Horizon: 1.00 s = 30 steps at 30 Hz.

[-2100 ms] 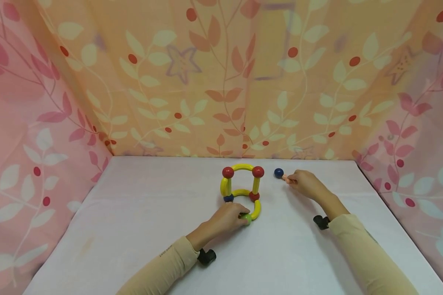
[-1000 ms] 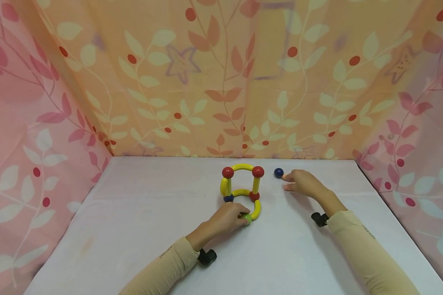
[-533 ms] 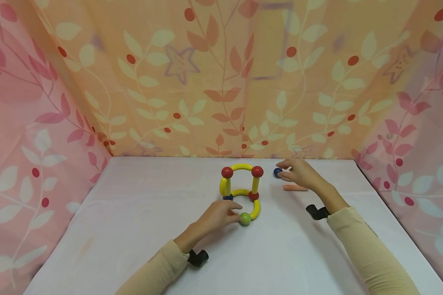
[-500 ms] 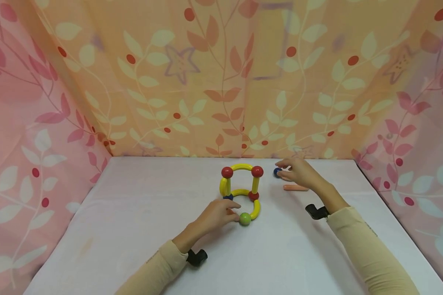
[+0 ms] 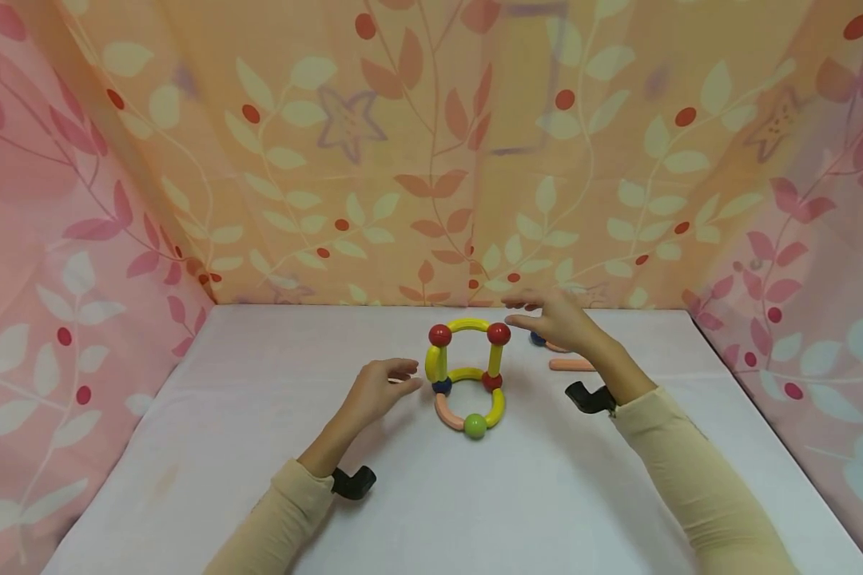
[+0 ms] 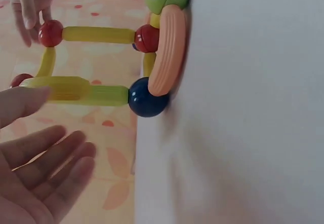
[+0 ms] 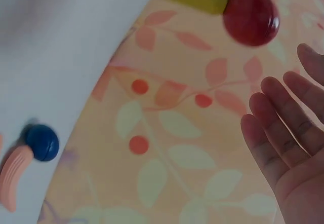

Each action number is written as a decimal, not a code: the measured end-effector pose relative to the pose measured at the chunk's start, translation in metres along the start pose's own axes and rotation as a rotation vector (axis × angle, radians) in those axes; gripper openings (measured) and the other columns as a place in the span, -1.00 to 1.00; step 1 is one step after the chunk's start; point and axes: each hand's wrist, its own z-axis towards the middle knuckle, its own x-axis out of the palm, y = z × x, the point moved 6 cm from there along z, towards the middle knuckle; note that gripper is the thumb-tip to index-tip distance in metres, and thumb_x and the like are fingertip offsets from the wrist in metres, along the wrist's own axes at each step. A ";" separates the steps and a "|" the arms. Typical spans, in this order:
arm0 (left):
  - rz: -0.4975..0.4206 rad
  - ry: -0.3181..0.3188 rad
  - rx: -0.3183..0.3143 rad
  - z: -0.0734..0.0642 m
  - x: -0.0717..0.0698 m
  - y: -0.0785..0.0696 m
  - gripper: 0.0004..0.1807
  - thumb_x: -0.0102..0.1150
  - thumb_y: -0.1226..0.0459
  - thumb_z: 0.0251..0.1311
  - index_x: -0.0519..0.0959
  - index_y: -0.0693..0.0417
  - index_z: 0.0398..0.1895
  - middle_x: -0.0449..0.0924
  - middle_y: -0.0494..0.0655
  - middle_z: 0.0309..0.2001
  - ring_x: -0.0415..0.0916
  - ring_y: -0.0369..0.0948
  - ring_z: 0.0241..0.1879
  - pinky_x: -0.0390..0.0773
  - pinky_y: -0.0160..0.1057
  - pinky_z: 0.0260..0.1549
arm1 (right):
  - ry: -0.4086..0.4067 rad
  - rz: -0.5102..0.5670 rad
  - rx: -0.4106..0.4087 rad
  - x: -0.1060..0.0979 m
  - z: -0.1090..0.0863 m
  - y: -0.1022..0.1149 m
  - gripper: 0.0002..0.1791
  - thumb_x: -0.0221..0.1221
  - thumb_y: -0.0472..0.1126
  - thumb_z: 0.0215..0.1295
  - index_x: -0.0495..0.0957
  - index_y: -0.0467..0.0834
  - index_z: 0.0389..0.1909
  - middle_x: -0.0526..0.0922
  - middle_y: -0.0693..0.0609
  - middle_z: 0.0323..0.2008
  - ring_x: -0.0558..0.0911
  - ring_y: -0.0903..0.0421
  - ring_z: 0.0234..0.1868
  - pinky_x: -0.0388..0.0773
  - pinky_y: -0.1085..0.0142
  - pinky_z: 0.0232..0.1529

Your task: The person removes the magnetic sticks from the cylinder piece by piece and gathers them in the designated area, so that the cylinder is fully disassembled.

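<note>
A frame of magnetic rods and balls stands mid-table. Two red balls, left (image 5: 440, 335) and right (image 5: 499, 334), top its yellow rods (image 5: 496, 361). Low down are a blue ball (image 6: 148, 97), a red ball (image 5: 492, 382) and a green ball (image 5: 475, 426). A pink curved rod (image 6: 169, 51) links blue to green. My left hand (image 5: 379, 393) hovers by the frame's left side, fingers loosely extended, holding nothing. Beside the upper right red ball is my right hand (image 5: 562, 323), its fingers extended and palm bare; contact with the ball is unclear.
Behind the right hand lie a loose blue ball (image 7: 42, 143) with a curved pink rod (image 7: 15, 176) against it. A straight pink rod (image 5: 571, 365) lies nearer on the white tabletop (image 5: 273, 343). Patterned cloth (image 5: 295, 200) walls the back and sides.
My left hand has released the green ball and moved up-left, uncovering the pink curved rod. My right hand has left the loose pink rods and blue ball and shifted left toward the frame's top.
</note>
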 end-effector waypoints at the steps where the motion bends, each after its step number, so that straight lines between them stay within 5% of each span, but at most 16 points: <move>1: -0.029 -0.025 0.007 0.001 -0.002 -0.001 -0.56 0.32 0.16 0.18 0.61 0.13 0.10 0.70 -0.01 -0.01 0.64 -0.07 -0.03 0.65 -0.11 -0.05 | 0.005 0.008 -0.010 0.002 0.002 0.004 -0.58 0.28 -0.19 0.26 0.58 -0.24 0.11 0.68 -0.20 0.01 0.61 -0.16 0.03 0.54 -0.07 0.11; 6: -0.176 -0.131 0.051 0.003 -0.003 -0.009 -0.56 0.33 0.20 0.18 0.59 0.18 0.11 0.69 0.04 -0.01 0.64 -0.06 -0.02 0.64 -0.12 0.00 | 0.033 0.027 -0.070 0.015 0.012 0.023 -0.61 0.30 -0.17 0.24 0.61 -0.13 0.09 0.68 -0.10 -0.01 0.60 -0.05 0.03 0.56 0.00 0.10; 11: -0.265 -0.160 0.057 0.003 0.004 -0.014 -0.56 0.36 0.20 0.15 0.60 0.20 0.08 0.68 0.04 0.01 0.62 -0.06 -0.02 0.65 -0.14 -0.02 | 0.069 0.031 -0.131 0.029 0.019 0.041 -0.63 0.32 -0.19 0.22 0.62 -0.18 0.06 0.68 -0.09 -0.01 0.64 -0.03 -0.08 0.67 0.13 -0.10; 19: -0.289 -0.196 0.068 0.003 0.011 -0.017 -0.60 0.38 0.20 0.12 0.62 0.19 -0.01 0.69 0.05 -0.10 0.63 -0.07 -0.09 0.67 -0.19 -0.09 | 0.155 -0.083 -0.233 0.054 0.032 0.065 -0.61 0.30 -0.18 0.24 0.62 -0.21 0.08 0.61 -0.15 0.14 0.56 -0.10 0.19 0.56 0.08 0.15; 30: -0.298 -0.219 0.076 0.002 0.012 -0.019 -0.67 0.37 0.27 0.12 0.63 0.24 -0.07 0.71 0.10 -0.18 0.65 -0.06 -0.16 0.68 -0.25 -0.16 | 0.204 -0.155 -0.239 0.069 0.035 0.072 -0.60 0.30 -0.21 0.25 0.60 -0.20 0.10 0.62 -0.07 0.06 0.61 0.03 0.04 0.61 0.22 0.07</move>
